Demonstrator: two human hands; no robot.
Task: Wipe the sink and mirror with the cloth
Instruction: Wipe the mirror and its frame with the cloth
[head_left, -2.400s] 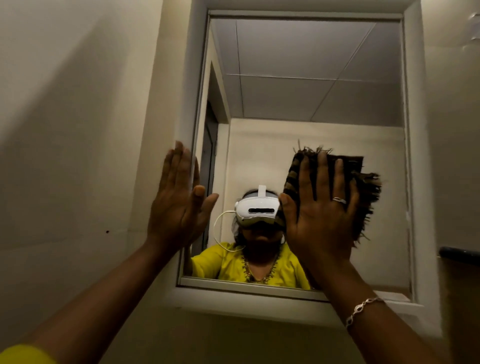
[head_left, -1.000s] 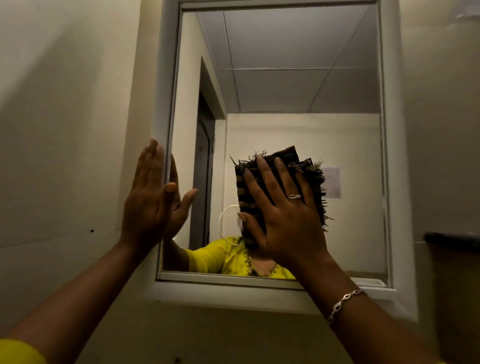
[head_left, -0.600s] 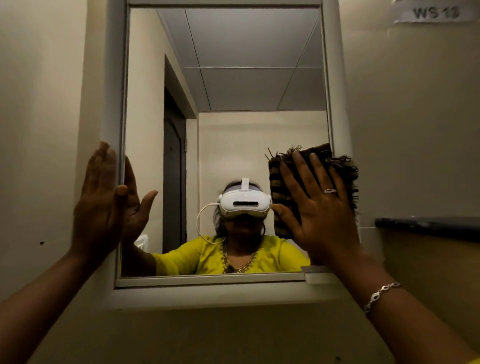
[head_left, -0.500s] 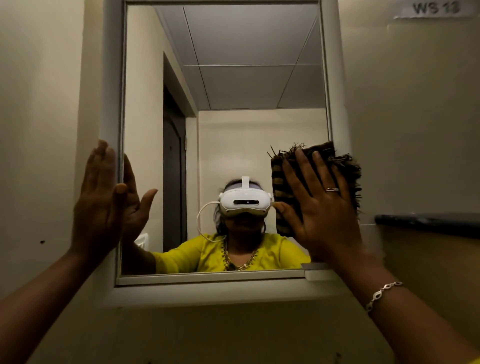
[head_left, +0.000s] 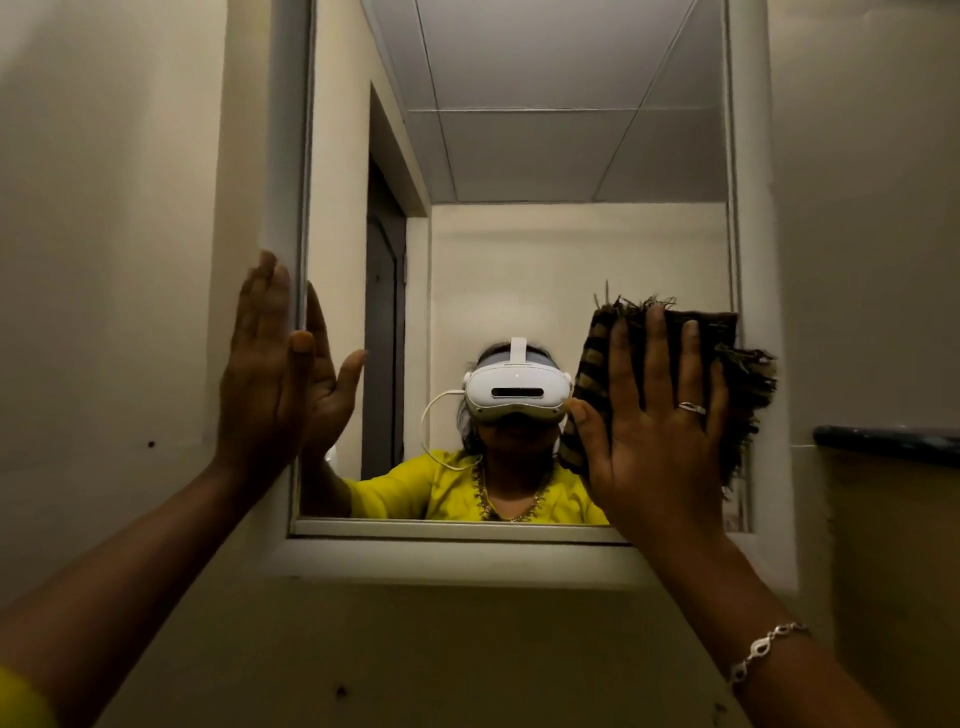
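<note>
Wall mirror (head_left: 519, 249), centre frame. Left hand (head_left: 260, 374), fingers straight and together, braces flat on its left frame. Right hand (head_left: 654, 431), fingers splayed straight, presses the upright striped cloth (head_left: 743, 358) against the lower-right glass; most glass lies leftward and above.

One head-worn, wide-angle view, and it faces the wall mirror (head_left: 519, 249) square-on from close up, angled a little upward, so reflected ceiling fills the top of the glass. The left forearm (head_left: 130, 566) and right forearm (head_left: 769, 639) run in from the bottom corners. The camera catches its own white headset (head_left: 514, 391) reflected mid-frame.
</note>
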